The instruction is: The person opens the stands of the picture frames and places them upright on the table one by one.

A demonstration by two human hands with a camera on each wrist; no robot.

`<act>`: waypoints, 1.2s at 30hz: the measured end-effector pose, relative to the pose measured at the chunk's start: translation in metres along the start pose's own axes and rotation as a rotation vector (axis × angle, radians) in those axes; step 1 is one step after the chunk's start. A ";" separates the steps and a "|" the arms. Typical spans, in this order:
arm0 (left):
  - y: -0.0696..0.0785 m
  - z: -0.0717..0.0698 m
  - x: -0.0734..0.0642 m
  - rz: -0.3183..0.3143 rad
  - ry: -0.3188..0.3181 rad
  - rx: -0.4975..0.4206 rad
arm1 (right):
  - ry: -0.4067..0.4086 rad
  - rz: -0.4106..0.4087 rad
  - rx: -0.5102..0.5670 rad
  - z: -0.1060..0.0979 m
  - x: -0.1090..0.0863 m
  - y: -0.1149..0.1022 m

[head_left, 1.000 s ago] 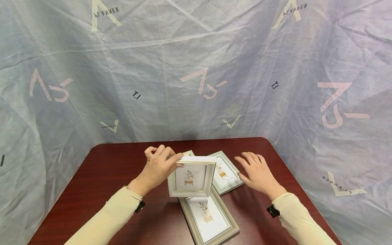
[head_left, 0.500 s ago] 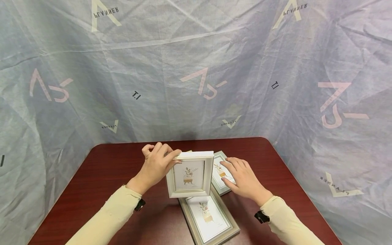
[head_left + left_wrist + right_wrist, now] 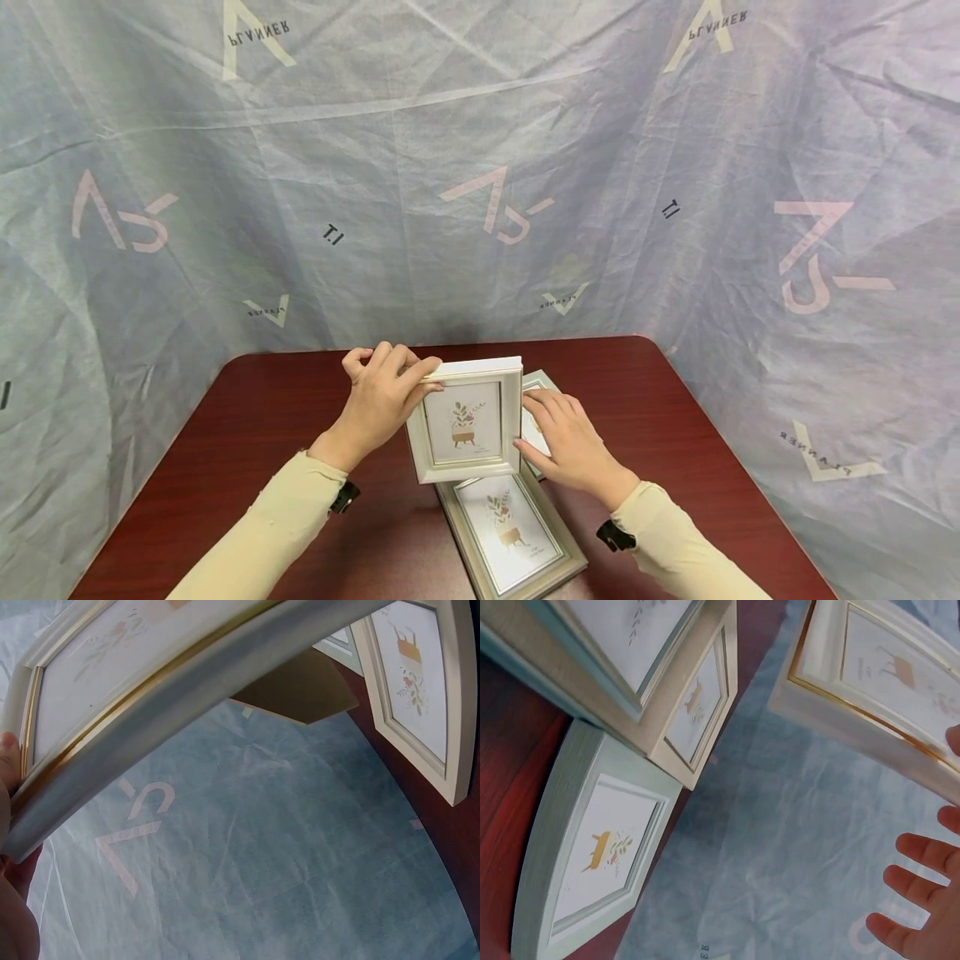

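My left hand (image 3: 375, 404) pinches a small white picture frame (image 3: 465, 473) by its upper left corner, holding it upright in the air. The frame has a gold inner line and a plant print. A brown stand flap (image 3: 300, 686) sticks out behind it in the left wrist view. By the frame's right edge is my right hand (image 3: 573, 442), fingers extended and spread; whether the thumb touches the frame cannot be told. Below lies a larger taupe picture frame (image 3: 566, 558). A grey-green picture frame (image 3: 536, 900) lies behind the right hand, partly covered by it in the head view.
A cream picture frame (image 3: 705, 727) lies beside the grey-green one, hidden in the head view by the white frame. All rest on a dark red table (image 3: 247, 467) with rounded far corners. Grey printed cloth (image 3: 390, 167) hangs around its back and sides.
My right hand has moved left from beside the grey-green frame to the white frame's right edge. The left hand has raised the white frame slightly and tilted it a little.
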State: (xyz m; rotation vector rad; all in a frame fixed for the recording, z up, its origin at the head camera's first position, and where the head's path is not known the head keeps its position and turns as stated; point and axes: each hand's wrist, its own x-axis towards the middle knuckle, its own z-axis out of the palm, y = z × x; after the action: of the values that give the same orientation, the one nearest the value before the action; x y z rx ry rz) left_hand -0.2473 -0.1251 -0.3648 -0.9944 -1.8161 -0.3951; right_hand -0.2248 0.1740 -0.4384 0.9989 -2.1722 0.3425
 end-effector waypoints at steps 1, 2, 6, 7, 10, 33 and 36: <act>0.000 0.000 0.000 -0.002 0.004 -0.001 | 0.003 0.000 -0.004 0.001 0.000 0.000; 0.000 0.000 0.001 -0.003 0.005 -0.003 | 0.006 0.001 -0.007 0.003 0.001 -0.001; -0.001 -0.001 0.001 -0.010 -0.002 -0.006 | 0.028 -0.015 -0.015 0.007 0.002 -0.001; -0.001 -0.001 0.001 -0.013 -0.007 -0.006 | 0.035 -0.024 -0.018 0.007 0.002 -0.001; -0.002 -0.001 -0.001 -0.016 -0.011 -0.004 | 0.049 -0.045 -0.025 0.008 0.005 -0.002; -0.038 -0.028 -0.021 -0.122 -0.076 0.032 | -0.070 0.016 0.059 0.037 0.045 -0.029; -0.043 -0.036 -0.024 -0.125 -0.078 0.030 | -0.064 0.023 0.089 0.044 0.049 -0.036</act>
State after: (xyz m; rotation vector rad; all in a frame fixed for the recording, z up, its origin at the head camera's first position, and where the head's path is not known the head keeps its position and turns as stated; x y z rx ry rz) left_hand -0.2542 -0.1858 -0.3626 -0.8894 -1.9552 -0.4086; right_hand -0.2419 0.1006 -0.4378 1.0470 -2.2443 0.4274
